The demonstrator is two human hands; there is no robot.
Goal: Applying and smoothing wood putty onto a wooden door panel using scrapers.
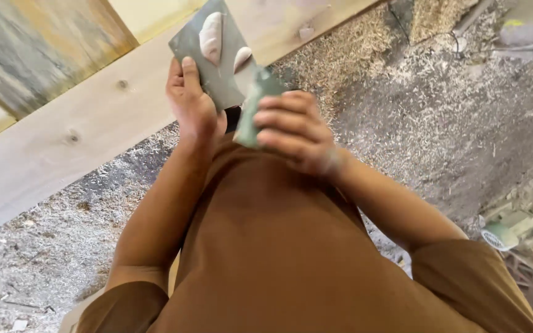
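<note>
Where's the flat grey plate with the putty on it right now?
In the head view it sits upper centre, held up by the left hand: the grey plate is over the pale wooden plank, with the right hand and its green scraper just right.

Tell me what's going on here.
A person in brown clothes stands over a pale wooden plank. The left hand holds a flat grey plate carrying two dabs of pale putty. The right hand grips a green scraper against the plate's edge. Sawdust covers the floor.
</note>
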